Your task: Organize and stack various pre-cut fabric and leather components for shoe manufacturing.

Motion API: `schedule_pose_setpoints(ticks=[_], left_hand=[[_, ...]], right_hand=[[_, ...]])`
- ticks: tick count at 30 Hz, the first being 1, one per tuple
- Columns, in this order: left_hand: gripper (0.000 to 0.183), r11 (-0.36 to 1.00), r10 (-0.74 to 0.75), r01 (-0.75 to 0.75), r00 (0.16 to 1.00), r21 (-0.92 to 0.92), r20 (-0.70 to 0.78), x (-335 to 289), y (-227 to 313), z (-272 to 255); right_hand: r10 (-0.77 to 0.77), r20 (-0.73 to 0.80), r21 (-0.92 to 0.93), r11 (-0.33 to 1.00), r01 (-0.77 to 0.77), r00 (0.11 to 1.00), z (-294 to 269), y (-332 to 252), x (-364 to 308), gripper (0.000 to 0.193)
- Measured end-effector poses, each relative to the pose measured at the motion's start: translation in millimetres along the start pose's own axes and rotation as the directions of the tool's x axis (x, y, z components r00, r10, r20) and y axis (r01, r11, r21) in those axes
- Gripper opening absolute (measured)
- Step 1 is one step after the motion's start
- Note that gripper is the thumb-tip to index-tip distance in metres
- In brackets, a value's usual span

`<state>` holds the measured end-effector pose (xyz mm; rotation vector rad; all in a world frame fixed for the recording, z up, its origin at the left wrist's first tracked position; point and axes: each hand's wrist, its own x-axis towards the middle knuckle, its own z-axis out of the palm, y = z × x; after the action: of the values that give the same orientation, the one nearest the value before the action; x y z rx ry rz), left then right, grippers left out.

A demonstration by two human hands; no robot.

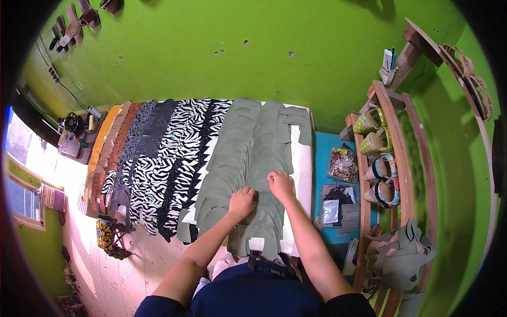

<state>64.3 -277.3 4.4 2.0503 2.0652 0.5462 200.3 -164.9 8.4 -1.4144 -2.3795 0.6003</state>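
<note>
Overlapping rows of grey-green cut pieces [227, 158], which look like leather or fabric shoe parts, cover the table in front of me. My left hand [243, 203] rests over the near part of these rows with its fingers curled in. Slightly farther away and to the right, my right hand [281, 186] is closed, thumb and fingers drawn together above the second row. Whatever either hand pinches, if anything, is too small or hidden. Zebra-print pieces [182, 137] lie in rows left of the green ones, beside dark grey pieces [153, 132] and yellow pieces [100, 142].
To the right, a blue surface [322, 145] holds a clear box of small metal parts [342, 162] and a tray with black bits [346, 196]. A wooden rack [396, 142] carries sandals [381, 182] and a grey-green bundle [398, 259]. A sewing machine [73, 127] stands far left.
</note>
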Motion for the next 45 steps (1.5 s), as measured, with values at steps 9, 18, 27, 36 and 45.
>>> schedule_pose_setpoints(ticks=[9,18,27,36,45], left_hand=[[0.021,1.0,-0.002,0.002,1.0,-0.013,0.009,-1.1,-1.7,0.2],[0.021,0.998,0.012,-0.011,1.0,-0.057,0.013,-0.6,-4.2,0.8],[0.026,0.985,0.007,-0.006,1.0,-0.173,0.004,-21.5,2.1,-23.7],[0.051,0.949,0.22,-0.264,0.946,0.173,0.237,-67.3,-1.5,-6.7],[0.046,0.949,0.258,-0.282,0.951,0.142,0.171,-74.9,-6.0,-17.4]], right_hand=[[0.026,-0.044,0.066,0.998,-0.023,0.999,8.9,5.9,-1.7,0.007],[-0.009,-0.018,0.041,0.999,0.01,1.0,1.7,2.2,-5.9,0.015],[-0.169,-0.083,-0.107,0.981,0.16,0.982,-7.0,-9.3,-60.0,0.04],[-0.231,0.219,-0.254,0.925,0.283,0.948,18.7,-5.9,-120.0,0.048],[-0.214,0.128,-0.215,0.947,0.238,0.968,7.5,-0.1,-126.5,0.046]])
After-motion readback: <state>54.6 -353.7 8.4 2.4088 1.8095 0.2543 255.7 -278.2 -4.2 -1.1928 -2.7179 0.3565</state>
